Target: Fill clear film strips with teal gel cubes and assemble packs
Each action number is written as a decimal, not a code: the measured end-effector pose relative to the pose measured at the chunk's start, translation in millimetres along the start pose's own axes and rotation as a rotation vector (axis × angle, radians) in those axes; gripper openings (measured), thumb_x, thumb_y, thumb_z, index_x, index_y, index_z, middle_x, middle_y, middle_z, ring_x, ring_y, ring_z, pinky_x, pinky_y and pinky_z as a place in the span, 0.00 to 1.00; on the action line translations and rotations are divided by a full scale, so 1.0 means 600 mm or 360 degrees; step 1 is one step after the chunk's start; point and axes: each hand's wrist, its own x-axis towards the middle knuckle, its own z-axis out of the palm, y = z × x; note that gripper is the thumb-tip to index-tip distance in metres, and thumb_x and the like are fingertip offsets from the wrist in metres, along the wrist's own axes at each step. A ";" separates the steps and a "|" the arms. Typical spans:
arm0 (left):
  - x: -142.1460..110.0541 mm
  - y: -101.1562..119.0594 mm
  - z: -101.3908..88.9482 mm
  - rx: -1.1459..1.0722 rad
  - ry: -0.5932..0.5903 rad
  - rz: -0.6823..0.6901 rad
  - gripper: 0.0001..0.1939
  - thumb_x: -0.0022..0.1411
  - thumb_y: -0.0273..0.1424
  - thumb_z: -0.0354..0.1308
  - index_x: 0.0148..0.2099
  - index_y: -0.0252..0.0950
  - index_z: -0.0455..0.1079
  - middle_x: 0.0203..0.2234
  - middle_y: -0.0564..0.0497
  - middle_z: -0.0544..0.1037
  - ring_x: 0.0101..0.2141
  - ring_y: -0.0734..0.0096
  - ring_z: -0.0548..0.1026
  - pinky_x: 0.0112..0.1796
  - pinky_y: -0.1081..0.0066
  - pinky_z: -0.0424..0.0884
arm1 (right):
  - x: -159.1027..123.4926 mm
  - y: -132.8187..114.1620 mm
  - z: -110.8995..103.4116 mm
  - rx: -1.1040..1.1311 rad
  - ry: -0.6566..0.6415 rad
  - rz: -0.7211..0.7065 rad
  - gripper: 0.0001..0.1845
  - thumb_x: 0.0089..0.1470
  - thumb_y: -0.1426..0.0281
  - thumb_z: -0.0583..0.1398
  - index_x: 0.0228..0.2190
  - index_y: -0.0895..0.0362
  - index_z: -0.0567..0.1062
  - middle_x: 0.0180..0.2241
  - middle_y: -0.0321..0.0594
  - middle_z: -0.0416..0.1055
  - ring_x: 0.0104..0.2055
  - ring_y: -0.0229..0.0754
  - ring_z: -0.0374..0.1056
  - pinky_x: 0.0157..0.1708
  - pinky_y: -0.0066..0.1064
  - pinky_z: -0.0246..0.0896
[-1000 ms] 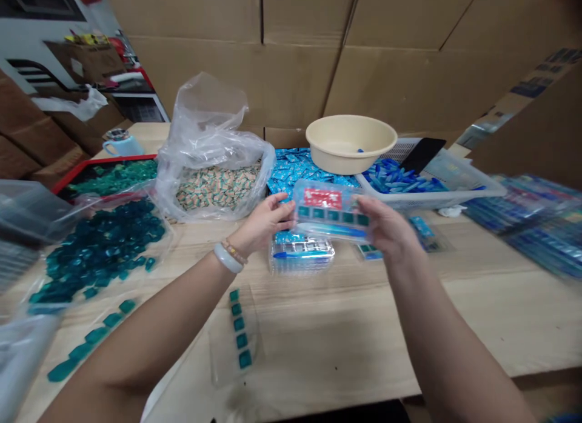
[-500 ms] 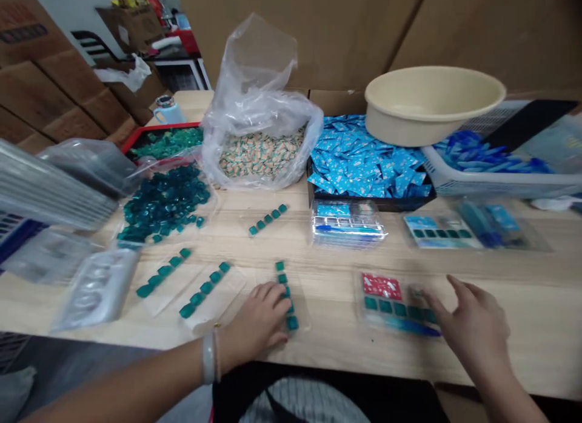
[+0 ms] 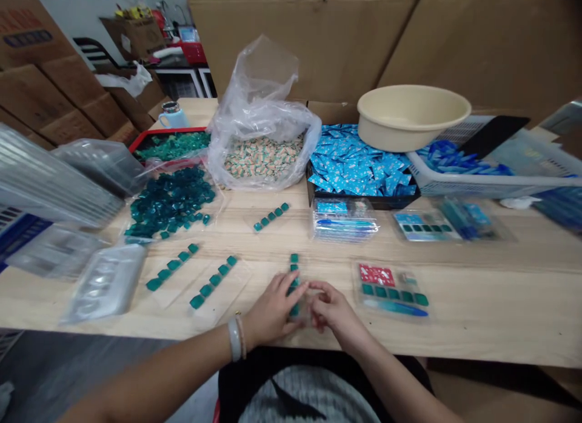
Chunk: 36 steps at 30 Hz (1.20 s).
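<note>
The left hand [image 3: 273, 311] and the right hand [image 3: 330, 308] were drawn close together on the wooden table [image 3: 500, 320], fingers curled and fingertips almost meeting over a row of teal cubes [image 3: 294, 274]. Whether they pinched anything could not be told. To the right of the row lay a clear tray [image 3: 391, 293] holding a red card and more cubes. To its left lay two other cube rows [image 3: 213, 282], and farther back and left sat a heap of teal cubes [image 3: 168, 205].
</note>
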 end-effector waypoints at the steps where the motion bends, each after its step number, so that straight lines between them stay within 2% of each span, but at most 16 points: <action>1: 0.001 0.006 -0.015 -0.0137 0.0079 0.0003 0.32 0.50 0.30 0.57 0.57 0.39 0.52 0.57 0.41 0.51 0.57 0.54 0.48 0.54 0.52 0.46 | -0.004 -0.018 -0.005 0.0066 -0.0043 -0.0067 0.25 0.39 0.61 0.59 0.40 0.58 0.64 0.18 0.30 0.63 0.14 0.34 0.60 0.12 0.26 0.54; 2: 0.002 0.012 -0.033 -0.0332 0.0178 -0.0021 0.28 0.52 0.27 0.54 0.56 0.41 0.54 0.56 0.43 0.53 0.56 0.56 0.50 0.54 0.53 0.47 | -0.007 -0.037 -0.013 0.0086 -0.0007 -0.0183 0.25 0.39 0.59 0.59 0.39 0.58 0.65 0.21 0.34 0.66 0.17 0.34 0.61 0.14 0.27 0.55; 4: 0.008 0.028 -0.076 -0.0909 0.0294 -0.0135 0.24 0.56 0.26 0.49 0.55 0.43 0.55 0.56 0.46 0.55 0.54 0.58 0.56 0.52 0.53 0.52 | -0.010 -0.073 -0.033 0.0044 0.0233 -0.0443 0.26 0.38 0.57 0.60 0.40 0.57 0.67 0.29 0.40 0.69 0.23 0.36 0.63 0.19 0.28 0.58; 6: 0.017 0.041 -0.113 -0.1595 0.0204 -0.0250 0.22 0.57 0.27 0.48 0.54 0.43 0.56 0.54 0.46 0.58 0.50 0.58 0.62 0.48 0.52 0.59 | -0.008 -0.100 -0.051 0.0023 0.0367 -0.0576 0.26 0.38 0.58 0.62 0.40 0.54 0.68 0.32 0.40 0.69 0.28 0.36 0.63 0.23 0.27 0.58; 8: 0.031 0.048 -0.132 -0.2132 0.0012 -0.0324 0.21 0.56 0.26 0.49 0.53 0.42 0.57 0.51 0.46 0.62 0.47 0.59 0.66 0.46 0.52 0.62 | -0.004 -0.117 -0.061 0.0102 0.0194 -0.0549 0.23 0.39 0.58 0.61 0.39 0.54 0.70 0.27 0.37 0.68 0.27 0.36 0.61 0.23 0.27 0.56; 11: 0.056 0.051 -0.132 -0.2472 -0.0105 -0.0408 0.22 0.54 0.24 0.52 0.52 0.42 0.58 0.46 0.47 0.66 0.46 0.60 0.67 0.46 0.54 0.62 | 0.001 -0.129 -0.068 0.0259 -0.0046 -0.0528 0.17 0.41 0.57 0.60 0.31 0.57 0.72 0.17 0.32 0.61 0.19 0.32 0.56 0.19 0.25 0.49; 13: 0.076 0.052 -0.125 -0.2504 -0.0119 -0.0434 0.22 0.54 0.25 0.53 0.51 0.42 0.57 0.44 0.47 0.68 0.45 0.61 0.68 0.45 0.55 0.62 | 0.004 -0.133 -0.078 0.0316 0.0011 -0.0563 0.16 0.40 0.58 0.61 0.28 0.57 0.72 0.15 0.31 0.59 0.17 0.30 0.53 0.17 0.25 0.45; 15: 0.096 0.053 -0.123 -0.2398 -0.0038 -0.0454 0.18 0.54 0.28 0.54 0.49 0.40 0.59 0.42 0.47 0.68 0.43 0.63 0.69 0.43 0.58 0.64 | 0.006 -0.136 -0.096 0.0342 0.0084 -0.0544 0.17 0.40 0.57 0.62 0.30 0.56 0.72 0.15 0.30 0.59 0.16 0.30 0.51 0.16 0.24 0.42; 18: 0.126 0.053 -0.132 -0.1939 0.0153 -0.0556 0.15 0.52 0.32 0.56 0.43 0.36 0.62 0.35 0.50 0.69 0.33 0.71 0.72 0.34 0.67 0.69 | 0.007 -0.142 -0.128 0.0334 0.0183 -0.0480 0.20 0.39 0.57 0.62 0.34 0.55 0.70 0.14 0.28 0.60 0.14 0.29 0.50 0.14 0.24 0.41; 20: 0.146 0.055 -0.143 -0.1633 0.0173 -0.0594 0.16 0.50 0.33 0.58 0.42 0.35 0.63 0.28 0.53 0.68 0.25 0.77 0.70 0.27 0.73 0.68 | 0.005 -0.148 -0.149 0.0295 0.0212 -0.0449 0.20 0.39 0.57 0.62 0.34 0.54 0.69 0.18 0.30 0.65 0.15 0.30 0.54 0.15 0.23 0.46; 24: 0.200 0.077 -0.178 -0.1251 -0.0151 -0.0390 0.15 0.52 0.35 0.55 0.42 0.34 0.64 0.22 0.56 0.66 0.20 0.82 0.65 0.22 0.79 0.63 | 0.000 -0.181 -0.177 0.0113 0.0167 -0.0468 0.17 0.39 0.56 0.61 0.28 0.56 0.71 0.25 0.34 0.69 0.21 0.32 0.60 0.20 0.24 0.52; 26: 0.240 0.097 -0.195 -0.1061 -0.0354 -0.0259 0.14 0.52 0.35 0.55 0.41 0.33 0.66 0.22 0.56 0.67 0.19 0.82 0.64 0.20 0.79 0.61 | 0.003 -0.207 -0.183 0.0041 0.0026 -0.0463 0.17 0.39 0.57 0.62 0.27 0.58 0.72 0.24 0.34 0.69 0.21 0.31 0.59 0.20 0.23 0.52; 28: 0.281 0.117 -0.207 -0.0938 -0.0451 -0.0191 0.14 0.51 0.34 0.56 0.40 0.32 0.67 0.21 0.55 0.67 0.19 0.82 0.64 0.20 0.79 0.60 | 0.013 -0.234 -0.186 0.0072 -0.0113 -0.0476 0.15 0.38 0.60 0.64 0.26 0.59 0.72 0.20 0.33 0.68 0.18 0.28 0.56 0.17 0.22 0.50; 30: 0.312 0.130 -0.210 -0.0967 -0.0330 -0.0207 0.15 0.51 0.32 0.56 0.42 0.33 0.65 0.22 0.54 0.68 0.20 0.81 0.65 0.21 0.78 0.62 | 0.025 -0.253 -0.192 0.0225 -0.0081 -0.0550 0.13 0.37 0.62 0.64 0.24 0.59 0.71 0.17 0.31 0.66 0.15 0.27 0.55 0.14 0.20 0.47; 33: 0.319 0.130 -0.195 -0.1244 -0.0081 -0.0357 0.19 0.51 0.34 0.56 0.46 0.34 0.61 0.31 0.50 0.71 0.26 0.78 0.70 0.28 0.75 0.67 | 0.038 -0.256 -0.201 0.0585 0.0270 -0.0662 0.14 0.34 0.63 0.66 0.21 0.58 0.69 0.18 0.32 0.69 0.15 0.29 0.60 0.14 0.20 0.52; 36: 0.297 0.110 -0.173 -0.1403 -0.0198 -0.0585 0.21 0.49 0.36 0.58 0.44 0.34 0.59 0.30 0.48 0.72 0.28 0.73 0.72 0.30 0.72 0.68 | 0.044 -0.232 -0.201 0.0849 0.0470 -0.0655 0.16 0.31 0.66 0.67 0.20 0.56 0.66 0.22 0.34 0.72 0.22 0.35 0.68 0.22 0.25 0.62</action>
